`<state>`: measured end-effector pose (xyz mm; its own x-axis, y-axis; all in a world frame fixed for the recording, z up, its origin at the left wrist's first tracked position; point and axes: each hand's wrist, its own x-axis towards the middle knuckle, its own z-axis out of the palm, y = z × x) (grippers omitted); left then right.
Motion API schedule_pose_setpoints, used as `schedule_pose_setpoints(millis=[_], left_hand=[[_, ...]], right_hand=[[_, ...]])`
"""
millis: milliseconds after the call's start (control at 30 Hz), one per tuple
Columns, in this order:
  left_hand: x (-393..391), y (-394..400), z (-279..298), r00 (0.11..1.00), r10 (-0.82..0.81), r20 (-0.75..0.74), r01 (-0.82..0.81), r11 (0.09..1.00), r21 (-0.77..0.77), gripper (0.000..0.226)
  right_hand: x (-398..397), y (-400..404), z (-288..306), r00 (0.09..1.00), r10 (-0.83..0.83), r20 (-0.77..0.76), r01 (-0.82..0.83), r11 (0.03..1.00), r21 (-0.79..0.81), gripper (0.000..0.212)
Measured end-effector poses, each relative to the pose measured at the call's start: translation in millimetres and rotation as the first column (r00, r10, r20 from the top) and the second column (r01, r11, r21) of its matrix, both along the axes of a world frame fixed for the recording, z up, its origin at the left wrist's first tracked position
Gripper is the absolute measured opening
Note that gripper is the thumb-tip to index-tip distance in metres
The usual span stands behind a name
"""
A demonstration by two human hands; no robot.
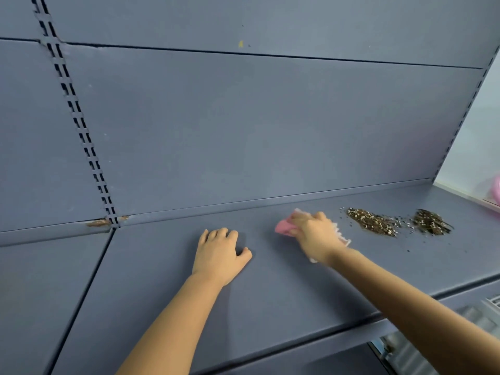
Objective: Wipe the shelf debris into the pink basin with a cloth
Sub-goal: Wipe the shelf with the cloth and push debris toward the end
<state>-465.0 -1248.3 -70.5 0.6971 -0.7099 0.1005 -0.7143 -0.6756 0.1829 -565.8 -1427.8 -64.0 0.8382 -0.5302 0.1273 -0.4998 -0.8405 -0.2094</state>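
Now the right hand grips a bunched pink cloth left of two brown crumbly debris piles, ready to sweep them toward the pink basin; the left hand, fingers spread, braces on the grey-blue metal shelf.

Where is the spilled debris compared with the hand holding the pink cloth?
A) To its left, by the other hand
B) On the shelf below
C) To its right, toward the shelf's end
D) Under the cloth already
C: the debris lies in two piles to the right of the right hand, which grips the pink cloth.
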Motion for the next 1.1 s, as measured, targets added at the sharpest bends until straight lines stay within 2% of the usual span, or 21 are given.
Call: schedule_pose_setpoints(millis=[100, 233, 333, 433, 500, 600, 733, 933, 1100], left_hand=[[-2, 0, 0, 1.0, 0.003, 0.004, -0.003, 1.0, 0.004, 0.047], [-4, 1, 0, 1.0, 0.004, 0.009, -0.004, 1.0, 0.008, 0.048], [-4, 2, 1, 1.0, 0.0, 0.01, 0.0, 1.0, 0.016, 0.049], [-3, 1, 0, 1.0, 0.001, 0.018, -0.002, 1.0, 0.022, 0.049], [-1, 1, 0, 1.0, 0.002, 0.017, -0.002, 1.0, 0.023, 0.049], [0, 1, 1, 1.0, 0.002, 0.019, -0.003, 1.0, 0.017, 0.049], [-1, 1, 2, 1.0, -0.005, 0.026, 0.004, 0.999, 0.034, 0.048], [-7, -5, 7, 0.999, 0.034, 0.036, -0.037, 0.995, 0.098, 0.049], [-34, -49, 11, 1.0, -0.011, -0.011, 0.011, 1.0, 0.027, 0.046]], right_hand=[[-2, 35, -3, 0.992, 0.12, -0.048, -0.124, 0.988, -0.092, 0.037], [-19, 9, 11, 0.994, -0.107, 0.018, 0.107, 0.994, 0.011, 0.038], [-36, -33, 13, 0.948, -0.318, 0.02, 0.316, 0.947, 0.062, 0.036], [-43, -57, 14, 0.925, -0.376, -0.051, 0.379, 0.924, 0.057, 0.036], [-39, -51, 16, 0.936, -0.35, -0.035, 0.351, 0.936, 0.038, 0.033], [-31, -11, 16, 0.988, -0.153, 0.013, 0.153, 0.988, 0.003, 0.033], [-37, 36, 3, 0.992, 0.095, -0.083, -0.101, 0.992, -0.072, 0.039], [-63, -11, 4, 0.995, -0.088, -0.056, 0.087, 0.996, -0.013, 0.04], [-77, -55, -1, 0.989, -0.14, -0.037, 0.14, 0.99, -0.005, 0.037]])
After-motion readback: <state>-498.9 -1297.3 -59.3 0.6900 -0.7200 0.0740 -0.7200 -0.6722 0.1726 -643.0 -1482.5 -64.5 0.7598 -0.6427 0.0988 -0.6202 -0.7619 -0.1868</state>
